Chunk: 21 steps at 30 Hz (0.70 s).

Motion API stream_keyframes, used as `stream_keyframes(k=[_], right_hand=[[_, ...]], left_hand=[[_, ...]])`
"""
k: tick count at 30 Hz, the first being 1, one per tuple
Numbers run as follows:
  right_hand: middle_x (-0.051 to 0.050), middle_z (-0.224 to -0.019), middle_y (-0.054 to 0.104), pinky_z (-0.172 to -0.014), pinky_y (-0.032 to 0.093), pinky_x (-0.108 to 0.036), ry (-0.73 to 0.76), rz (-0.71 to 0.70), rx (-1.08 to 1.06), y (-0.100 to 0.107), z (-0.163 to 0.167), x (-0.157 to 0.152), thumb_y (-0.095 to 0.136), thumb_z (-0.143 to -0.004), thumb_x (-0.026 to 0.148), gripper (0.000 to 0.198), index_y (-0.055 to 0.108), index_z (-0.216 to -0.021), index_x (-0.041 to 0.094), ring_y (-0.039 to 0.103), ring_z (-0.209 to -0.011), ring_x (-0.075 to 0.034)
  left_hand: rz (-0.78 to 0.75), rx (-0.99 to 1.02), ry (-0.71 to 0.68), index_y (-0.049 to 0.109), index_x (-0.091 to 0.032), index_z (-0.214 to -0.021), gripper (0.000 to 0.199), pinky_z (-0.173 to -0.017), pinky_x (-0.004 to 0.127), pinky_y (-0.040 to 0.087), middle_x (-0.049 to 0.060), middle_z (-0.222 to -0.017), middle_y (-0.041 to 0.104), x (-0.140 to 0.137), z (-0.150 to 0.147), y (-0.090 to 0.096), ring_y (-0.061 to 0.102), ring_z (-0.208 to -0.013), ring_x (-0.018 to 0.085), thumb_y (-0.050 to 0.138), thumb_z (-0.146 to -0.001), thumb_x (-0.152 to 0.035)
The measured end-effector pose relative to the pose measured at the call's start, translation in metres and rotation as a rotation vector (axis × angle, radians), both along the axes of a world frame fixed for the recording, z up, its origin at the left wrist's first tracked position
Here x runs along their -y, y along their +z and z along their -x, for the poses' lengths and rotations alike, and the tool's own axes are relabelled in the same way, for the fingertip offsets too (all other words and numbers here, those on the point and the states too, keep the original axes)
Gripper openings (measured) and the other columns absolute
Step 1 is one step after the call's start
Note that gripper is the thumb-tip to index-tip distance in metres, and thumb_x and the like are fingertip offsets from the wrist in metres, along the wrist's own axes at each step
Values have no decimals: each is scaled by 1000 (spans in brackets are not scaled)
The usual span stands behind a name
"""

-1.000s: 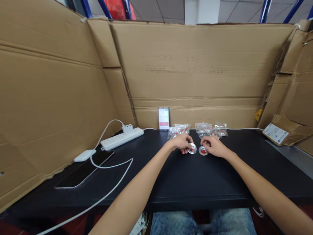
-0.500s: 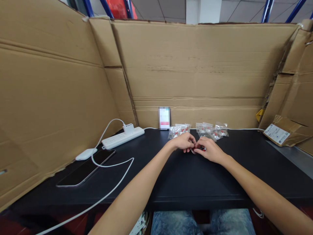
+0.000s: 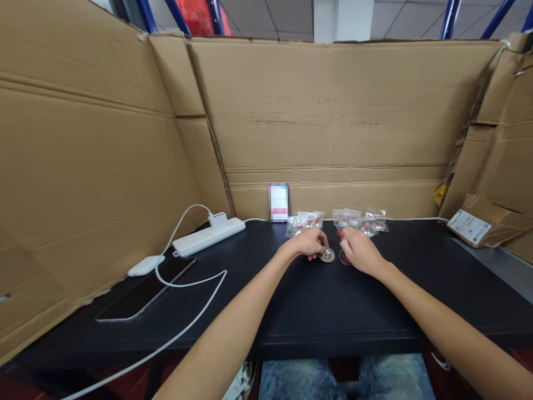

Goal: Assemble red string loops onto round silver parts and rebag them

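My left hand (image 3: pixel 310 243) is closed, pinching the edge of a small round clear disc with a pale rim (image 3: pixel 328 255) just above the black tabletop. A short gap to the right, my right hand (image 3: pixel 360 250) is also closed, with a small red piece (image 3: pixel 340 234) between thumb and forefinger. Below its fingers lies a second clear round disc (image 3: pixel 342 259) with a red part, half covered by the hand. Behind the hands lie small clear plastic bags (image 3: pixel 306 220) with red bits in them, and another cluster of such bags (image 3: pixel 366 228) on the right.
A phone with a blurred screen (image 3: pixel 278 202) leans against the cardboard wall (image 3: pixel 341 128). Leftward are a white power strip (image 3: pixel 210 236), a white charger (image 3: pixel 145 265), a dark tablet or phone (image 3: pixel 145 294) and a looping cable (image 3: pixel 195 319). A labelled brown package (image 3: pixel 491 221) sits far right.
My hands, which met over the small parts, have moved apart. The clear disc now shows at my left fingers, and the red piece shows in my right, raised slightly.
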State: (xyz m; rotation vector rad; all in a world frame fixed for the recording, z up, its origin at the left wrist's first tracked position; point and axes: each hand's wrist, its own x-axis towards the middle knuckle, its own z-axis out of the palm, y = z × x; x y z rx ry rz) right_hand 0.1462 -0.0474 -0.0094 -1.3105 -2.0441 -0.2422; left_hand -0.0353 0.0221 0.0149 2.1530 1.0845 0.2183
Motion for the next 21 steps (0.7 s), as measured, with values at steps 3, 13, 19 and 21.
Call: stream_keyframes(k=[3, 13, 19, 21], right_hand=[[0, -60, 48, -57, 28, -27, -25, 4, -90, 6, -13, -6, 37, -94, 22, 29, 42, -65, 20, 43, -56, -13], [-1, -71, 62, -51, 43, -24, 310, 438, -606, 4, -33, -20, 58, -78, 30, 12, 55, -81, 18, 58, -53, -12], [6, -55, 54, -40, 36, -18, 279, 452, -752, 1, -31, -21, 54, -64, 14, 11, 49, -73, 20, 49, -39, -8], [6, -52, 54, -38, 35, -18, 264, 479, -706, 0, -32, -21, 55, -64, 14, 13, 49, -74, 20, 49, -38, -8]], left_hand=[[-56, -77, 5, 65, -14, -88, 19, -46, 22, 45, 1, -59, 62, 2, 0, 2, 55, -46, 12, 58, -70, -16], [-508, -111, -72, 69, -17, -95, 26, -66, 26, 43, 6, -87, 68, 15, -3, 10, 62, -77, 19, 61, -73, -27], [-629, 58, -277, 68, -19, -98, 23, -82, 31, 42, 5, -95, 67, 22, -13, 8, 60, -90, 21, 61, -78, -28], [-667, 81, -295, 67, -19, -99, 24, -84, 33, 41, 6, -94, 67, 24, -17, 4, 59, -91, 22, 62, -80, -33]])
